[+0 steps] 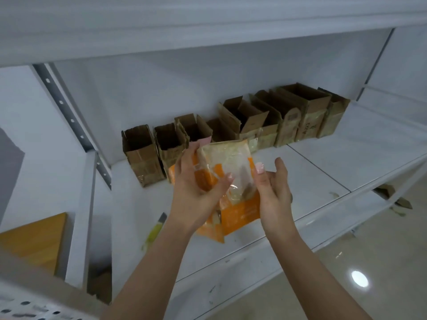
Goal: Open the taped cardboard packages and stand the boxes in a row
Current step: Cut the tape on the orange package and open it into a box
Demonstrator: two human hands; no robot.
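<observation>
The left hand (196,188) is gripping an orange package (231,181) from its left side, thumb curled over the front and fingers wrapped behind. The right hand (275,192) is closing on the right edge, thumb pressing the face while its other fingers are standing nearly straight beside it. The package is being held above the white shelf (312,181), just in front of the row of opened boxes (231,125) standing along the back wall. The step in hand looks like working this package open; next the hands will probably need to find a tape edge or fetch the yellow-handled cutter (154,229) lying on the shelf near the left forearm. The package is showing orange card under glossy, wrinkled clear tape, its outline blurred.
</observation>
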